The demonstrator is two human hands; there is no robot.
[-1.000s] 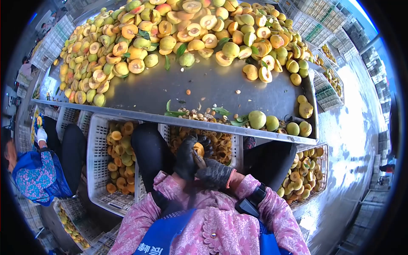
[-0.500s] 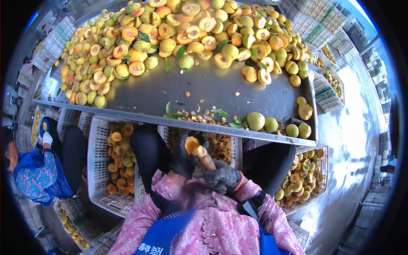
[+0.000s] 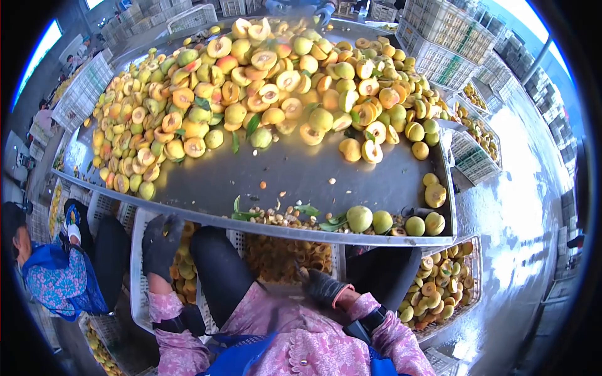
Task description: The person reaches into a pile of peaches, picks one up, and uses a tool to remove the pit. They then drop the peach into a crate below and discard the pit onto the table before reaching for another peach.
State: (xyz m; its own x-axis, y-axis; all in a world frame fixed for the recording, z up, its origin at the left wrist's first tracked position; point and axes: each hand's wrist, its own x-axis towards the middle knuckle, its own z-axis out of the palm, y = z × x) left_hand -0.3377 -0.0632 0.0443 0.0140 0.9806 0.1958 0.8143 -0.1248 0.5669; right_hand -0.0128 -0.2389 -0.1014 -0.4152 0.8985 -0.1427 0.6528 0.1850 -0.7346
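My left hand, in a dark glove, reaches over the left crate by the table's front edge. Its fingers are stretched forward and no fruit shows in it. My right hand, in a dark grey glove, is closed above my lap around a pitting tool; only the tool's short end shows past the fingers. Hollowed peach halves lie in the left crate. Between my knees, another crate holds many small orange-brown pieces.
A metal table carries a heap of halved peaches, with loose pits and leaves along its front edge. A crate of peach halves stands at my right. A co-worker sits at my left. Stacked crates rise behind right.
My left hand has moved left from my lap to the left crate, and the peach half it held is out of sight. My right hand has lowered slightly with the tool. The view has tilted up.
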